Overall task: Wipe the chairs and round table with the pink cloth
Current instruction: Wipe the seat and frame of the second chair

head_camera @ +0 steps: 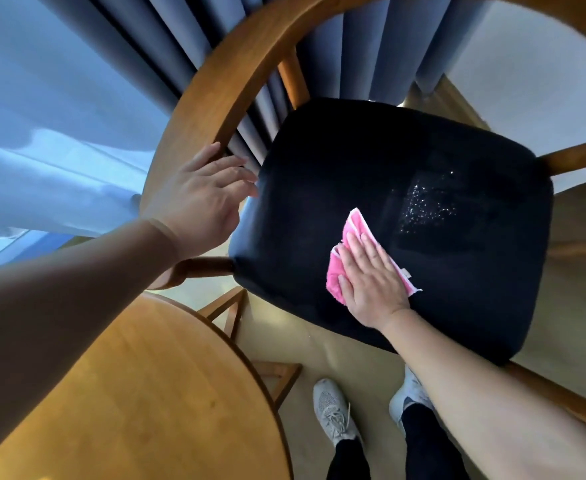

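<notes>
Nearest the person, below both forearms: two grey shoes (335,412) on a pale floor (319,351), and, under the left forearm, the rim of the round wooden table (139,386). Right hand (371,278): laid flat, fingers extended and together, palm pressing the folded pink cloth (354,225) onto the chair's dark seat (354,161); the cloth shows beyond the fingertips and on both sides of the hand, near the seat's front half. Just beyond the right hand, a patch of bright specks (430,206) glints on the seat. Left hand (198,199): fingers curled loosely over the lower end of the chair's curved wooden backrest (222,81), beside the seat's edge; whether it grips firmly cannot be told. Beyond both hands: blue-grey curtains (364,43) hang behind the chair, with sheer white fabric (42,133) farther off past the left hand.
</notes>
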Motion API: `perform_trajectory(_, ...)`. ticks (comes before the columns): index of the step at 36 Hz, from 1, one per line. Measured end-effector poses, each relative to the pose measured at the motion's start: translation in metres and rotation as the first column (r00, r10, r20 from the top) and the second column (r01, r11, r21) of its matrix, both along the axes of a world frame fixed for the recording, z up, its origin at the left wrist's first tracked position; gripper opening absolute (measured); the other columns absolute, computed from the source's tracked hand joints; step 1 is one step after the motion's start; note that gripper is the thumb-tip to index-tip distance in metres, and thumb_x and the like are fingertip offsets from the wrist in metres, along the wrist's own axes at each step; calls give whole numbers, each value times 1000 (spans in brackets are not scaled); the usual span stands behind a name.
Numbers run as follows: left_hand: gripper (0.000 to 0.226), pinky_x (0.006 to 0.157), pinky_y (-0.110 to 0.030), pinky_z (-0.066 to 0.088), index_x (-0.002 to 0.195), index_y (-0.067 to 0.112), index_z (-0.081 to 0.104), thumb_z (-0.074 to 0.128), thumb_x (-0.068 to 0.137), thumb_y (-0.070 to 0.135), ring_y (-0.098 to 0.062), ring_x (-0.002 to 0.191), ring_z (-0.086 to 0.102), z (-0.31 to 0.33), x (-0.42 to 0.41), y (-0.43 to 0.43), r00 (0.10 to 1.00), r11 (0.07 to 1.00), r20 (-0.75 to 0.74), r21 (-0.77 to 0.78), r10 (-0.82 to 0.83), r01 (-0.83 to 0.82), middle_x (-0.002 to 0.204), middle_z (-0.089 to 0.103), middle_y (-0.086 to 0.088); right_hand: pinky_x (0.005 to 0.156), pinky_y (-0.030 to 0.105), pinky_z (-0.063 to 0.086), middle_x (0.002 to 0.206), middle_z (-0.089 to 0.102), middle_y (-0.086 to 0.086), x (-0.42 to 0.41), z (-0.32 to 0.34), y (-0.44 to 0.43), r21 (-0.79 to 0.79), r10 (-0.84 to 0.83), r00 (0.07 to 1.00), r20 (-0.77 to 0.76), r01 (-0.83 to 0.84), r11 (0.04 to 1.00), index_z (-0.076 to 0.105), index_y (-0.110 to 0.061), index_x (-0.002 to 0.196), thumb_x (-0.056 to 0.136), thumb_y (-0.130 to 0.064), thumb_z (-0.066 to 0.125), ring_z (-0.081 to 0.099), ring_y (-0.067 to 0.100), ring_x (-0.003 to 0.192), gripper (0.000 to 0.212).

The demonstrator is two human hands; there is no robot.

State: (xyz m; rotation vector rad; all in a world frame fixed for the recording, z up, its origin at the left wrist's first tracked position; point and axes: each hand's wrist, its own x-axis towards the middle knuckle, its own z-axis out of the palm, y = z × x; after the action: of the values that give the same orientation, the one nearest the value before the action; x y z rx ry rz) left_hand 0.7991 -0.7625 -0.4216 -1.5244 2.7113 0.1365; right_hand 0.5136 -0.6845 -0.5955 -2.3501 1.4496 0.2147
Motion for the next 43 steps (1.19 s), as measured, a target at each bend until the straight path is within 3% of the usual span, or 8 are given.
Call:
perform_trajectory(6, 24, 110, -53, 30, 101, 13, 68, 50, 85, 10, -29, 122, 54, -1, 2, 0, 1000, 1000, 2, -1, -3, 3, 114, 68, -8, 121, 38, 3, 162, 9, 7, -6, -3, -17, -4, -34, 999, -1, 34, 999, 20, -11, 153, 99, -41, 17, 3, 21, 150, 62)
perform_trajectory(12, 23, 109, -53, 31, 100, 11, 69, 55, 83, 4, -30, 121, 56, -1, 1, -1, 1000, 1000, 13, -13, -5, 5, 113, 68, -9, 119, 32, -12, 162, -8, 6, -24, -6, -87, -21, -152, 987, -53, 151, 988, 4, -12, 155, 97, -42, 6, -9, 20, 150, 66)
perform_trajectory(23, 23, 109, -52, 31, 99, 11, 69, 52, 83, 8, -29, 118, 57, -5, 3, -3, 1000, 1000, 8, -24, -15, 15, 114, 68, -10, 122, 38, -2, 163, -6, 13, -49, -5, -200, -118, -279, 959, -48, 272, 955, 5, -5, 155, 100, -36, 13, -6, 24, 150, 63)
perform_trajectory(26, 23, 109, -52, 31, 98, 10, 69, 52, 83, 8, -30, 118, 58, -5, 2, -2, 1000, 1000, 17, -21, -12, 13, 113, 68, -9, 122, 40, 3, 163, 1, 16, -54, -3, -222, -122, -311, 950, -37, 305, 945, 8, -3, 154, 100, -35, 13, 4, 29, 150, 63)
perform_trajectory(31, 23, 112, -49, 28, 98, 10, 70, 52, 84, 8, -28, 119, 57, -5, 3, -2, 999, 1000, 40, -14, 4, -4, 112, 69, -7, 116, 48, 23, 146, 38, 28, -60, -3, -252, -123, -365, 931, 7, 363, 924, 31, 2, 145, 96, -36, 18, 37, 40, 134, 63)
perform_trajectory(33, 24, 112, -49, 28, 99, 10, 70, 52, 84, 9, -28, 120, 57, -5, 3, -3, 999, 1000, 49, -6, 16, -15, 112, 68, -7, 114, 47, 24, 143, 41, 28, -60, -4, -253, -133, -370, 929, 18, 369, 920, 34, 2, 143, 96, -36, 19, 40, 40, 130, 62)
perform_trajectory(40, 24, 110, -50, 30, 97, 9, 71, 53, 81, 6, -29, 115, 60, -2, -1, -3, 998, 1000, 59, -4, 31, -31, 109, 70, -8, 122, 38, 2, 162, 5, 19, -65, -5, -223, -116, -333, 943, -17, 329, 937, 12, -5, 154, 100, -34, 17, 4, 29, 150, 62)
perform_trajectory(43, 25, 108, -50, 33, 96, 8, 70, 51, 79, 6, -29, 112, 61, 1, -3, -3, 998, 999, 59, -3, 37, -37, 107, 70, -7, 122, 39, -4, 162, -1, 17, -65, -5, -190, -110, -349, 935, -68, 341, 934, 7, -8, 155, 99, -35, 17, -6, 29, 150, 63)
